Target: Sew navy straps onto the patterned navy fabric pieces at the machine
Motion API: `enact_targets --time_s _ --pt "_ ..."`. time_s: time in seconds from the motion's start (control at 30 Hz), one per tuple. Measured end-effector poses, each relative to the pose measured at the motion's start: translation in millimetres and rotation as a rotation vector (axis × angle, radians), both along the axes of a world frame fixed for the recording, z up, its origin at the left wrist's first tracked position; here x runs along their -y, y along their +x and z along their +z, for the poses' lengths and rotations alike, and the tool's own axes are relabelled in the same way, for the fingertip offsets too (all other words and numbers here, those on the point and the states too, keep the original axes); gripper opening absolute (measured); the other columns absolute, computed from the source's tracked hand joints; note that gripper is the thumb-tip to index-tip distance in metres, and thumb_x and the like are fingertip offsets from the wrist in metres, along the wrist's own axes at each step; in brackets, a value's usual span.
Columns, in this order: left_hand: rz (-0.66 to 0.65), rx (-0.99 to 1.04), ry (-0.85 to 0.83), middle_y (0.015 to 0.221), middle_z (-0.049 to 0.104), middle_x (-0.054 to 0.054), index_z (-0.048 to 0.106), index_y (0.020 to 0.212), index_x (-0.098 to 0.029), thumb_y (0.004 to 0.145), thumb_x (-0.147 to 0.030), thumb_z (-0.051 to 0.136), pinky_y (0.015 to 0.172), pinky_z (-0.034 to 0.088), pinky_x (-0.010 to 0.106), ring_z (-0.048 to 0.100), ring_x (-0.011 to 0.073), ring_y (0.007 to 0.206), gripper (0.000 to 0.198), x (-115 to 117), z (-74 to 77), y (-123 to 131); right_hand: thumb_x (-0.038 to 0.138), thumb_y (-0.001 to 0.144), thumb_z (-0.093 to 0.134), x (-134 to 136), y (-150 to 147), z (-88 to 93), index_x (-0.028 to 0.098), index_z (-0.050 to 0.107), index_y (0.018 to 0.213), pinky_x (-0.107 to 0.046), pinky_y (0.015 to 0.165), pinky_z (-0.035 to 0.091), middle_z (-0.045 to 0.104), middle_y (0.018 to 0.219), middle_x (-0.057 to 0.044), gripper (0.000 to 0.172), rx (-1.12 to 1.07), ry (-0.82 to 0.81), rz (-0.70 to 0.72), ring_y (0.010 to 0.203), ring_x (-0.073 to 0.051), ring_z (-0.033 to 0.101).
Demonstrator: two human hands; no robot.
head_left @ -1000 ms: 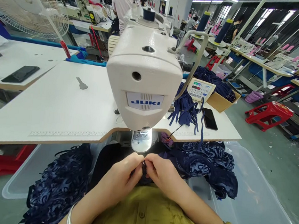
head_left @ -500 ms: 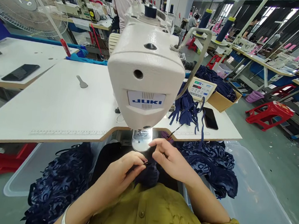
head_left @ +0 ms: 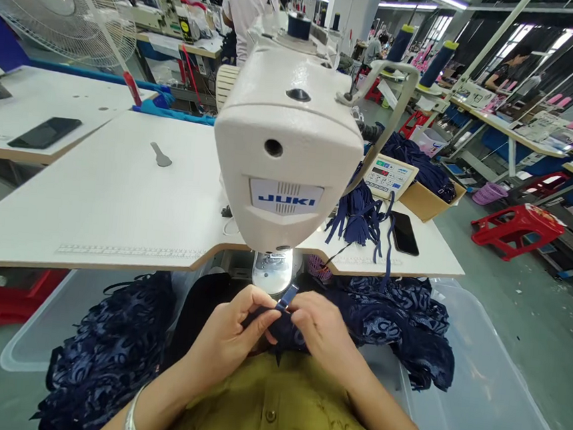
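Note:
Just in front of the lit sewing machine bed (head_left: 270,274), both hands meet over a narrow navy strap (head_left: 289,294) with a small shiny ring or slider on it. My left hand (head_left: 237,321) pinches the strap between thumb and forefinger. From the other side my right hand (head_left: 322,322) closes on the same strap, its fingertips partly hidden. Dark navy fabric (head_left: 288,336) lies below the hands over the lap. Above them looms the white sewing machine head (head_left: 287,148).
Clear plastic bins with navy patterned garments (head_left: 115,340) and more garments (head_left: 408,319) flank the lap. On the white table (head_left: 166,211) are a flat metal piece (head_left: 160,155), navy straps (head_left: 359,215), a control panel (head_left: 389,176) and a phone (head_left: 404,233). A fan (head_left: 59,4) stands left.
My right hand has come down and left from beside the machine bed to the strap. The strap and its shiny piece now show between both hands. The view has shifted slightly.

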State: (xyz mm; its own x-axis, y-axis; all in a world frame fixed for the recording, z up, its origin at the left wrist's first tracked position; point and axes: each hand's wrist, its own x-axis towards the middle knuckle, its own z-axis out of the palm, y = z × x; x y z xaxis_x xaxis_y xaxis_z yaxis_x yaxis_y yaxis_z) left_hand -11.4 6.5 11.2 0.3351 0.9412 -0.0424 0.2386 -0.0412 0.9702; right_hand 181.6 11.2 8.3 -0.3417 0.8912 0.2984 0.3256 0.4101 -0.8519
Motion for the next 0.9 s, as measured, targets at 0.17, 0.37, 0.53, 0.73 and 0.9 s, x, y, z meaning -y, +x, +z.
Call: enact_targets --time_s 0.17,0.37,0.53,0.73,0.9 --pt "0.04 -0.164 0.266 0.078 0.066 -0.004 0.053 0.092 -0.024 0.09 -0.035 0.05 0.056 0.051 0.018 0.066 0.0099 0.065 0.012 1 -2.5 9 0.048 0.088 0.055 6 -17 -9.2 0.021 0.062 0.091 -0.026 0.073 0.049 0.062 0.089 -0.002 0.028 -0.371 -0.23 -0.122 0.082 -0.016 0.061" --pt "0.141 -0.317 0.447 0.085 0.068 -0.004 0.051 0.102 -0.025 0.091 -0.036 0.048 0.059 0.051 0.018 0.067 0.01 0.067 0.016 6 -4.6 13 0.028 0.09 0.057 8 -28 -18.5 0.024 0.065 0.089 -0.028 0.074 0.049 0.064 0.089 -0.002 0.008 -0.385 0.04 -0.248 0.083 -0.015 0.06" --pt "0.063 -0.242 0.345 0.086 0.069 -0.003 0.056 0.102 -0.024 0.092 -0.033 0.047 0.057 0.052 0.016 0.064 0.0083 0.062 0.016 6 2.4 11 0.025 0.091 0.055 7 -28 -23.3 0.023 0.064 0.087 -0.027 0.07 0.05 0.066 0.081 -0.001 0.01 -0.331 0.047 -0.247 0.077 -0.015 0.062" --pt "0.1 -0.318 0.653 0.114 0.066 0.006 0.06 0.109 -0.021 0.091 -0.029 0.05 0.089 0.054 0.027 0.064 0.0161 0.104 0.022 2 2.7 7 0.021 0.091 0.054 5 -25 -24.8 0.025 0.064 0.085 -0.028 0.069 0.05 0.067 0.078 0.0 0.012 -0.369 0.149 -0.228 0.074 -0.015 0.062" --pt "0.097 -0.262 0.629 0.108 0.068 0.003 0.063 0.107 -0.023 0.091 -0.027 0.051 0.083 0.056 0.022 0.067 0.0133 0.095 0.021 3 0.3 7 0.026 0.09 0.057 8 -23 -34.1 0.027 0.065 0.083 -0.032 0.063 0.051 0.067 0.075 -0.002 0.01 -0.38 0.219 -0.214 0.071 -0.017 0.062"
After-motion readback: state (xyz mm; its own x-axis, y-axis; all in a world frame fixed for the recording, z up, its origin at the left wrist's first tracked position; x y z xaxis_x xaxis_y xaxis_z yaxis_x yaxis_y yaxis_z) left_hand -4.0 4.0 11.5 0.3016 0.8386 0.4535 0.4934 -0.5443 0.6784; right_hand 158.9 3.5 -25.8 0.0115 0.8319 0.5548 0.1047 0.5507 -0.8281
